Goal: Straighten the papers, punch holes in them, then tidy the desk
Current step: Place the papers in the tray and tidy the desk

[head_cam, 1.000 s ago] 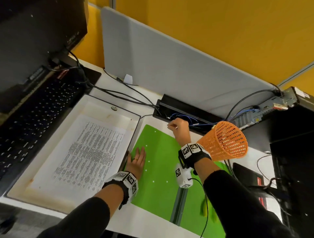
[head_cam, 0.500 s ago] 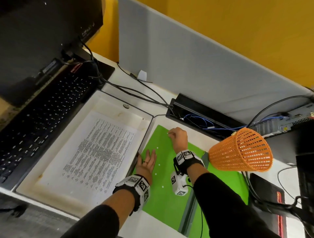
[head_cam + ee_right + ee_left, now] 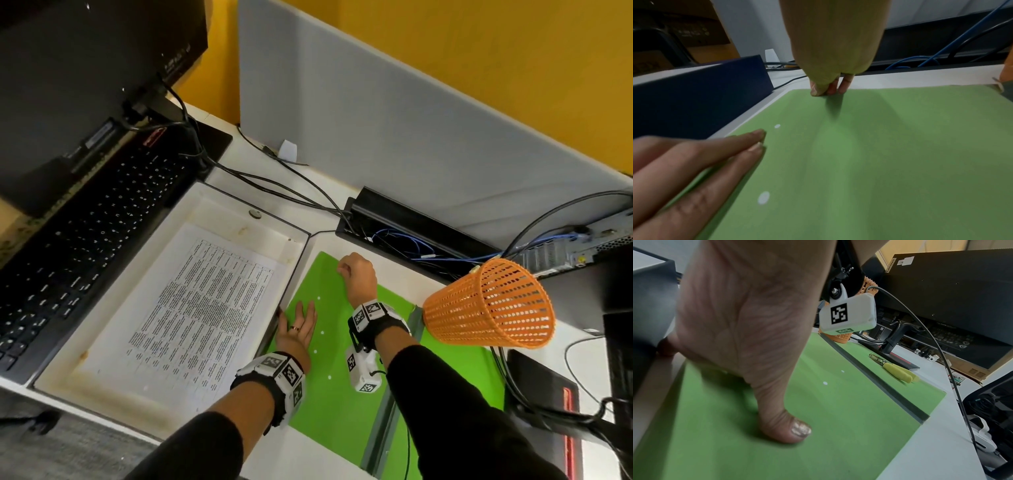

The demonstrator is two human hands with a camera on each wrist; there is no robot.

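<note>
A green sheet (image 3: 335,394) lies on the desk with a few small white paper dots (image 3: 322,333) on it. My left hand (image 3: 298,325) rests flat on its left edge, fingers straight, beside the white tray (image 3: 222,209). In the tray lies a printed page (image 3: 205,308). My right hand (image 3: 356,274) is at the sheet's far edge. In the right wrist view its fingertips (image 3: 824,91) pinch that edge, and the green sheet (image 3: 879,162) shows a faint ridge running back from them. The left thumb (image 3: 785,426) presses the green sheet (image 3: 838,402).
An orange mesh basket (image 3: 489,305) stands right of the sheet. Yellow-handled pliers (image 3: 898,371) lie beyond a grey strip (image 3: 387,411). A black keyboard (image 3: 85,240) is at the left, and a cable trough (image 3: 411,233) with wires at the back. A black device (image 3: 548,394) sits at the right.
My right hand has drawn back from the white desk beyond the sheet onto the sheet's far edge. The left hand stays flat in place. The head view has shifted.
</note>
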